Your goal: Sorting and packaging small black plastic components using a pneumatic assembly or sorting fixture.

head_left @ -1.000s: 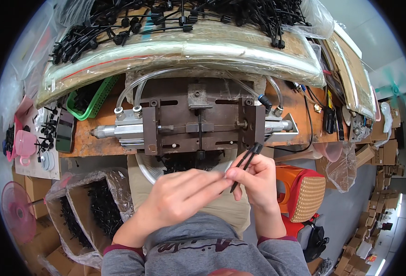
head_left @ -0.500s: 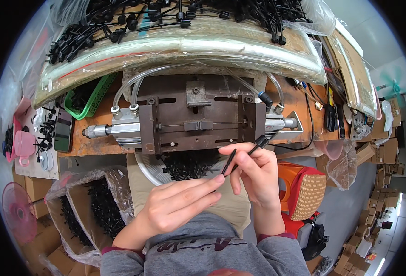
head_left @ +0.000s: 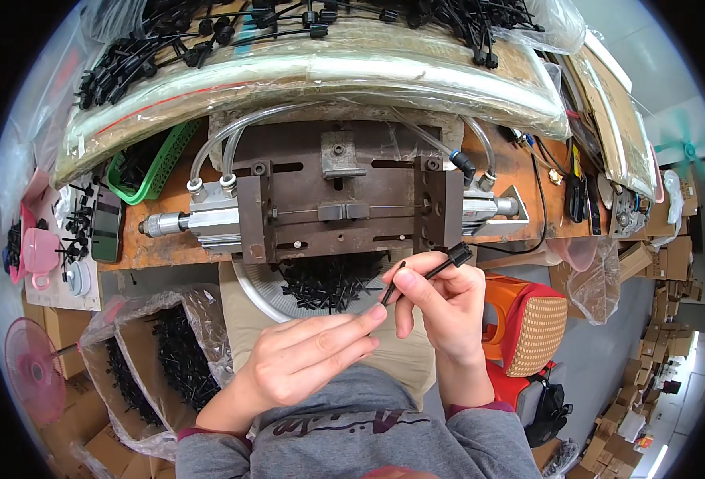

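Above the lap, before a wooden desk (head_left: 133,254), two bare hands near each other. In the right hand (head_left: 448,307), a black knobbed rod (head_left: 448,262), pinched between thumb and forefinger, knob toward the upper right. At the fingertips of the left hand (head_left: 308,355), the lower end of a thin black piece (head_left: 390,293), slanted upward toward the right thumb and forefinger. Extended left fingers, pressed side by side; with the thumb hidden, impossible to tell whether pinching the piece. On the desk, beyond both hands, a brown metal fixture (head_left: 384,184) with paired small blocks (head_left: 343,211) at mid-width and a silver cylinder (head_left: 215,222) at the left end. Just below the near edge, a pale round basin (head_left: 254,294) with a heap of short black pieces (head_left: 328,279). Farther back, plastic-wrapped cardboard (head_left: 312,72) under piled black parts (head_left: 129,68). At left, a green basket (head_left: 163,169); at right, an orange-and-red chair (head_left: 536,335).
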Motion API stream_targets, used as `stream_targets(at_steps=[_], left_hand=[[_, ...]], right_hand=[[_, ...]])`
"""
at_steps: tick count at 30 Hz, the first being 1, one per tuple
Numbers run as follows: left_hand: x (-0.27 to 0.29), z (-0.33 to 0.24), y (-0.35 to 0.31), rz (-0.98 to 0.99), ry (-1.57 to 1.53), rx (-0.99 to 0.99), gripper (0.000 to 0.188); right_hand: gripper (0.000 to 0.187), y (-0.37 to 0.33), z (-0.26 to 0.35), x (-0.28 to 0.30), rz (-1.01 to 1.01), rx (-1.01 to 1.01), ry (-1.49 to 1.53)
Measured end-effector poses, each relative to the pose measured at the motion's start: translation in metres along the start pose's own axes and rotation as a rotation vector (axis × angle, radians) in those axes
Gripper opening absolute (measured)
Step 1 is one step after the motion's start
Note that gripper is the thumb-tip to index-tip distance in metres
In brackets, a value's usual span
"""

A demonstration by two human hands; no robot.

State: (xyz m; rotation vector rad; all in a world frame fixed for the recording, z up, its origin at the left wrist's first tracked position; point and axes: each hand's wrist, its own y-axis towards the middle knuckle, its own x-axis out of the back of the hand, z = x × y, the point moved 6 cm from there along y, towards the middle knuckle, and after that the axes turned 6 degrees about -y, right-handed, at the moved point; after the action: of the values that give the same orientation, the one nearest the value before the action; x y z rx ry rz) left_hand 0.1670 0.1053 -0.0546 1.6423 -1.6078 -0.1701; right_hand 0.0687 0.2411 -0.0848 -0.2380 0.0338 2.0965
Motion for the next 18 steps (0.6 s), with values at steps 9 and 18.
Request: stream_targets(at_steps=[9,18], left_hand=[[-0.003,0.001,-0.001,0.012,0.039,-0.014,0.024],[0.003,0.016,0.01,-0.008,0.177,0.122,0.029]], right_hand=[[0.009,-0.001,-0.004,0.0,0.01,0.029,0.018],[0.025,-0.001,-0.007,0.009,-0.059,0.072,-0.021]])
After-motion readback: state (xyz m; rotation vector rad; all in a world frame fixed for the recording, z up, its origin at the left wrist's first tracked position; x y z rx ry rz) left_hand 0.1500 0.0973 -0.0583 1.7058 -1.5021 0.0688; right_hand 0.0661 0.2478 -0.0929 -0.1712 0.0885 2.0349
